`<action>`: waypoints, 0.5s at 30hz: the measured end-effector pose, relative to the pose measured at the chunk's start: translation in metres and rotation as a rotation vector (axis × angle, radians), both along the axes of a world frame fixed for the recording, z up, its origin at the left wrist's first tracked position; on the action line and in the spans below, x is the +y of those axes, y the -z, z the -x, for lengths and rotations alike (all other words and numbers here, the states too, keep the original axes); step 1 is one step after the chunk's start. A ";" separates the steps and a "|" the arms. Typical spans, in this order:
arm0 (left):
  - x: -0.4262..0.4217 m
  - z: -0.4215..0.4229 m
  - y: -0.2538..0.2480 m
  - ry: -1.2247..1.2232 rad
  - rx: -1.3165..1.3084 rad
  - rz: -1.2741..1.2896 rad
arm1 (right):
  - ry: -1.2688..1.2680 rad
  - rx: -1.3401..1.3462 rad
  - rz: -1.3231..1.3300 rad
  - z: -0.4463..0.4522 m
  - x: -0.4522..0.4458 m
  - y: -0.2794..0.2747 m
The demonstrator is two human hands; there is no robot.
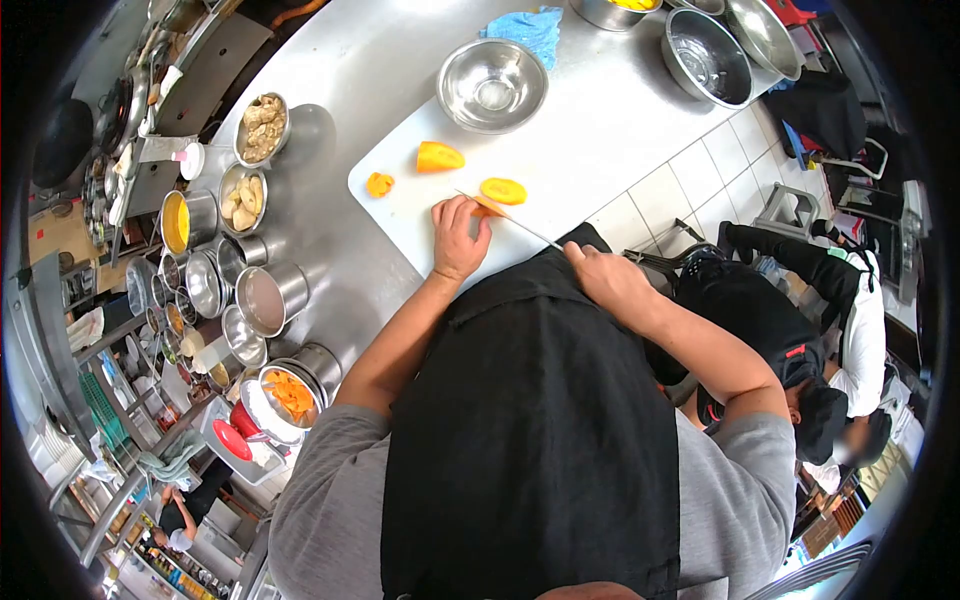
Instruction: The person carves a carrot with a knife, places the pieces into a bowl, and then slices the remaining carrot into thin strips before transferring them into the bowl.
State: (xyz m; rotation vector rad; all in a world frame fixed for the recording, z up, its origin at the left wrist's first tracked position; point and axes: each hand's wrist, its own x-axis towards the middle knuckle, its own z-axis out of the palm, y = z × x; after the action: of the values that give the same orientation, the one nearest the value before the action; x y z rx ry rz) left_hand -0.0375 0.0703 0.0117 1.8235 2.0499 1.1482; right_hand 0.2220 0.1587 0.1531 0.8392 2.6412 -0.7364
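My left hand [460, 238] holds an orange vegetable piece [487, 207] against the white cutting board [400, 215], fingertips on it. In my right hand [608, 284] is the handle of a knife [530, 231], its blade reaching left to the held piece. An oval orange slice [503, 191] lies flat just beyond the blade. Farther back on the board rests a larger orange chunk [440, 157], and small orange bits [380, 185] sit near the board's left edge. An empty steel bowl [492, 86] stands at the board's far side.
A blue cloth [528, 33] lies behind the bowl. More steel bowls [706, 58] stand at the back right. Bowls of food [263, 130] and several pots [272, 299] line the left side of the steel table [350, 80]. Other people [765, 320] are at the right.
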 end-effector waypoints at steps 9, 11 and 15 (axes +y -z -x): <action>0.001 0.000 -0.002 0.006 0.010 -0.016 | 0.027 0.056 0.008 0.034 0.004 0.082; 0.003 0.001 -0.002 0.007 0.019 -0.030 | 0.029 0.076 0.005 0.034 0.006 0.084; 0.003 0.000 -0.002 -0.004 0.023 -0.030 | 0.035 0.098 0.033 0.031 0.009 0.072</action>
State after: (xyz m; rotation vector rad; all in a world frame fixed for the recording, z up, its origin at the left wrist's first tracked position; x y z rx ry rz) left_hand -0.0380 0.0733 0.0138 1.8554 2.0599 1.1702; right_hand 0.1905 0.1678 0.0811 0.8634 2.6980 -0.8483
